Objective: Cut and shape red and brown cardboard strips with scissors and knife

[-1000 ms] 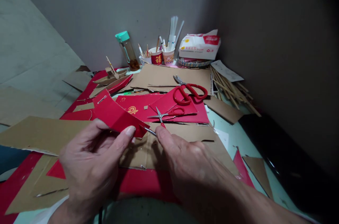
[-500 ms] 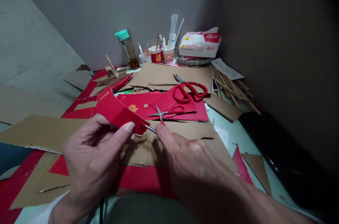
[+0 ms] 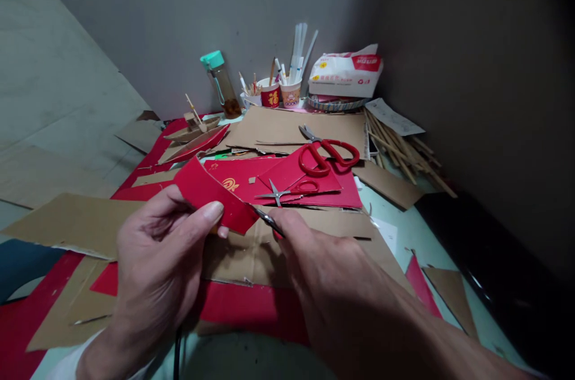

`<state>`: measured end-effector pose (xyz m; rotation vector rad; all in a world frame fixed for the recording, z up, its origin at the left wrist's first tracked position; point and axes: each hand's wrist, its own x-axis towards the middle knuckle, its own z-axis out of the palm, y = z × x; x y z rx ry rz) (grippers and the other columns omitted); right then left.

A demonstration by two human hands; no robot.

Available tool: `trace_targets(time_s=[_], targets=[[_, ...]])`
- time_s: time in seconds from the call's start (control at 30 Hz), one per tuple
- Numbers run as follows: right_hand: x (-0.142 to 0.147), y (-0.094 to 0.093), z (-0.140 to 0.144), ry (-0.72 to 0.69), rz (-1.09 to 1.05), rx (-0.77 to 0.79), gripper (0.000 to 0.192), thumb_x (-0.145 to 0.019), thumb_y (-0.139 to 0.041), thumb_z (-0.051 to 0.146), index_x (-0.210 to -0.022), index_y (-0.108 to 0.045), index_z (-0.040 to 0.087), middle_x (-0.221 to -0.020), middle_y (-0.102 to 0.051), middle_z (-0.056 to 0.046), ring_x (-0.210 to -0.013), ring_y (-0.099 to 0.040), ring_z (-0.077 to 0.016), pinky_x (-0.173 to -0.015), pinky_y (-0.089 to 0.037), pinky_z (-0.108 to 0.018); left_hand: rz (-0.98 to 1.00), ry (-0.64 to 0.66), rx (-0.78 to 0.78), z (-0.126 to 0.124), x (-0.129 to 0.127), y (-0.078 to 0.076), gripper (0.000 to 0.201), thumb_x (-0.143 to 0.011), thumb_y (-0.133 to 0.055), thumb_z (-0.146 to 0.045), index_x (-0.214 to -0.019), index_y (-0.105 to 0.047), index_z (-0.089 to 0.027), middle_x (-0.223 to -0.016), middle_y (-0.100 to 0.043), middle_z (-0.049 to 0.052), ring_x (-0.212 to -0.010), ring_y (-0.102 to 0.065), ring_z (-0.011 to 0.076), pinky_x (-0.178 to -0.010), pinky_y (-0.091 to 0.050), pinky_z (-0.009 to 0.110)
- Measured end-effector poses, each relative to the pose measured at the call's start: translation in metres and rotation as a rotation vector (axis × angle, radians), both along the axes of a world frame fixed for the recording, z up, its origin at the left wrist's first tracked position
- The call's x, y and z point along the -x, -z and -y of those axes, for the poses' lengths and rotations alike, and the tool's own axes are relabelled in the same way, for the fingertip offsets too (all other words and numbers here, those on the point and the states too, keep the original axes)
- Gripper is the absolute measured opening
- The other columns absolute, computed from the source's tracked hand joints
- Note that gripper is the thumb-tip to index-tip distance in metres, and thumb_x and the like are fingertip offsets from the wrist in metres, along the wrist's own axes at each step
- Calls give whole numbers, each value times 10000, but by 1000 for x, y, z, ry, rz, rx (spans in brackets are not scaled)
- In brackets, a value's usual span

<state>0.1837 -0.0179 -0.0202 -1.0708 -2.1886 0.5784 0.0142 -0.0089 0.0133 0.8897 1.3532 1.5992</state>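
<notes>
A: Status?
B: A folded red card piece (image 3: 211, 193) is pinched between thumb and fingers of the left hand (image 3: 155, 269), held up over the cardboard sheets (image 3: 251, 248). Small scissors (image 3: 266, 217) are gripped by the right hand (image 3: 330, 275); the fingers are closed round the handles, and the blade tips are set at the card's right corner.
A: Step?
B: Judged as a cut at that corner, just being started. How far the blades are parted cannot be told.
A: Next move needs?
B: Card to be kept taut, blades to be fed along the edge, thumb kept off the cut line.
A: Other tools?
B: A second small pair (image 3: 287, 191) and large red scissors (image 3: 326, 153) are left lying on the red sheets (image 3: 251, 176) beyond.
</notes>
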Motion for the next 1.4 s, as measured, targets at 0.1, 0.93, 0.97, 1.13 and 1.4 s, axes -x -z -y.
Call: trace_targets(time_s=[0.1, 0.93, 0.97, 1.13, 1.4], targets=[[0, 0, 1, 15, -55, -59, 268, -1002, -347, 104, -1092, -584, 190, -717, -698, 2, -462, -572, -162, -452, -261, -337, 77, 46, -20, 1, -1, -2, 165, -648, -855, -78, -700, -786, -219, -628, -728, -27, -502, -619, 92, -523, -596, 139], [8, 8, 13, 168, 163, -68, 257, -943, -457, 127, -1162, -509, 251, -840, -699, 15, -615, -639, -186, -568, -428, -322, -227, 63, -39, 8, 12, 14, 172, -714, -891, -137, -699, -774, -262, -607, -660, -64, -595, -677, 87, -453, -483, 81], [8, 7, 13, 161, 171, -71, 259, -942, -460, 128, -1164, -518, 246, -829, -698, 13, -605, -637, -186, -560, -426, -322, -251, 64, -43, 8, 12, 14, 178, -711, -891, -129, -699, -773, -262, -611, -662, -63, -598, -675, 84, -457, -482, 77], [11, 5, 14, 191, 218, -79, 283, -939, -482, 132, -1186, -550, 252, -811, -712, 9, -603, -656, -194, -543, -425, -324, -307, 43, -54, 8, 14, 17, 150, -734, -875, -176, -702, -765, -273, -646, -705, -49, -566, -682, 106, -472, -539, 122], [16, 8, 17, 259, 253, -107, 352, -938, -453, 137, -1254, -556, 250, -828, -737, 2, -663, -705, -218, -593, -475, -347, -373, -2, -52, 9, 12, 17, 126, -726, -884, -211, -712, -786, -289, -659, -715, -41, -640, -719, 136, -536, -585, 147]])
